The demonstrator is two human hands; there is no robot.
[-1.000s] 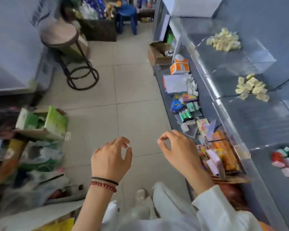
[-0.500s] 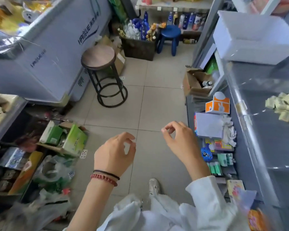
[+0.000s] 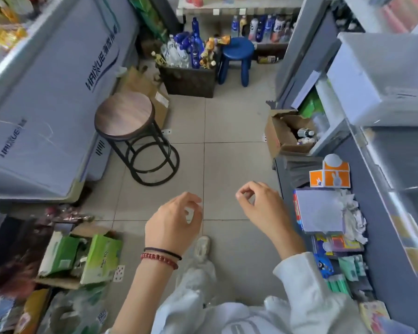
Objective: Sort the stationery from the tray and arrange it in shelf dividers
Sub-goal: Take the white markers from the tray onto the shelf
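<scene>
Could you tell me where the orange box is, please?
On the right of the head view, the orange box sits on the grey shelf, just beyond the white pad.

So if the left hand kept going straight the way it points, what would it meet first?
Nothing close: the left hand points forward over the floor. Far ahead, the blue stool looks like the first thing in line, though depth is hard to judge.

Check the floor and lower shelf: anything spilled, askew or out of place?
Yes. A playing card lies loose on the floor beside the green boxes, and crumpled paper is heaped on the shelf against the white pad. Neither looks sorted.
</scene>
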